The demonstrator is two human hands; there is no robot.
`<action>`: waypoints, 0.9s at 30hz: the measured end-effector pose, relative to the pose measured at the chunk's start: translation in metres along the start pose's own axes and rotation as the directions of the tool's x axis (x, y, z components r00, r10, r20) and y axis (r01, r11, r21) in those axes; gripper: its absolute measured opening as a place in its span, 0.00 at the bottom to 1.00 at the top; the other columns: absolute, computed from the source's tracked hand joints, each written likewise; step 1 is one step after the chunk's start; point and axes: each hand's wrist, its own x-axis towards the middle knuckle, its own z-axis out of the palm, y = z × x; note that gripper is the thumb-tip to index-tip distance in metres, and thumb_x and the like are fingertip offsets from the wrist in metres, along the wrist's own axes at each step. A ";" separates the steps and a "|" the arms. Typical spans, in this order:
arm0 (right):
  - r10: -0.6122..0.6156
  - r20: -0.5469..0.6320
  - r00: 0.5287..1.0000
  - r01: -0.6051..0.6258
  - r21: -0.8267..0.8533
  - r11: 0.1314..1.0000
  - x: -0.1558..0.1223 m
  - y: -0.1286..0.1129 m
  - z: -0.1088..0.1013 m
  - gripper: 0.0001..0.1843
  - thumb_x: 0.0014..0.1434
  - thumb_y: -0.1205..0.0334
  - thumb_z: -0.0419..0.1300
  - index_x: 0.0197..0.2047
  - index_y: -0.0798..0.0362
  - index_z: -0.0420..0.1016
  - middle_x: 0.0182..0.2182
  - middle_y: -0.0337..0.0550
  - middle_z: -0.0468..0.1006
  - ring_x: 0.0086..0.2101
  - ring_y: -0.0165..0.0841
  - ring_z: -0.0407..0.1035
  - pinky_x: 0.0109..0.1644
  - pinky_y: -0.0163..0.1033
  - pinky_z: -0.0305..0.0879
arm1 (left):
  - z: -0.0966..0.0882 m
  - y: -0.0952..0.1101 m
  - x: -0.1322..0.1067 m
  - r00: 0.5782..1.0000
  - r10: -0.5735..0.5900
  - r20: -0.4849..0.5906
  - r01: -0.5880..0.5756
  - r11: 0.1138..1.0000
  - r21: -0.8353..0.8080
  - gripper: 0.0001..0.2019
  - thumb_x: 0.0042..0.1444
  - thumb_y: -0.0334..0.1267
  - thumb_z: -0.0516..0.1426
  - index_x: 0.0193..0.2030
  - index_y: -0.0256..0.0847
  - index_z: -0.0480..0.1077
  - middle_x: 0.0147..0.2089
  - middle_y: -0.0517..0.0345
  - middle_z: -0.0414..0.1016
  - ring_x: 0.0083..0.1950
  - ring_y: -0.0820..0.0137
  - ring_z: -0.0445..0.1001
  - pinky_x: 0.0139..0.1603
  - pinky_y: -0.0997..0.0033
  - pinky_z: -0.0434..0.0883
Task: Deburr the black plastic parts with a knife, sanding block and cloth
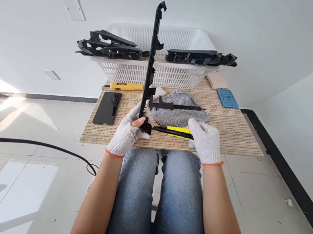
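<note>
My left hand [130, 130], in a white knit glove with a bare thumb tip, is closed round the lower end of a long black plastic trim piece [151, 57], which stands upright. In my gloved right hand [204, 139] is a yellow and black utility knife [176, 132], pointing left. Its front end lies close to the foot of the trim piece; whether they touch I cannot tell. Behind the knife a grey cloth [171, 115] is spread on the wooden table [232, 134], with a black caliper [176, 106] lying on it.
A white plastic basket [178, 76] at the back has black trim parts [111, 46] across its left and more trim parts [200, 57] across its right. Around the table lie a phone [107, 108], a yellow corded tool [127, 87], a blue card-like item [227, 98] and a pink case [216, 80].
</note>
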 end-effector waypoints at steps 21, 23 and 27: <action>0.041 0.057 0.998 -0.023 -0.288 0.957 0.010 -0.014 0.002 0.25 0.60 0.51 0.57 0.16 0.49 0.53 0.13 0.32 0.51 0.11 0.26 0.59 0.17 0.31 0.55 | -0.005 0.001 0.002 1.000 0.009 -0.013 -0.011 0.991 -0.137 0.33 0.50 0.40 0.69 0.65 0.49 0.70 0.37 0.64 0.77 0.26 0.80 0.72 0.18 0.86 0.71; 0.004 0.081 0.997 0.026 -0.369 0.929 0.010 -0.013 0.003 0.25 0.61 0.52 0.56 0.16 0.50 0.53 0.12 0.32 0.51 0.10 0.25 0.58 0.18 0.31 0.56 | -0.007 0.001 0.003 0.999 0.026 -0.041 -0.034 0.979 -0.202 0.34 0.50 0.41 0.70 0.65 0.49 0.70 0.35 0.65 0.76 0.26 0.80 0.72 0.17 0.87 0.69; 0.033 0.063 0.997 -0.012 -0.312 0.950 0.011 -0.012 0.002 0.24 0.60 0.52 0.57 0.16 0.50 0.55 0.13 0.32 0.53 0.11 0.26 0.59 0.16 0.31 0.53 | -0.007 0.000 0.003 0.999 0.031 -0.043 -0.040 0.976 -0.214 0.34 0.49 0.40 0.71 0.64 0.49 0.71 0.36 0.65 0.76 0.27 0.80 0.73 0.18 0.86 0.70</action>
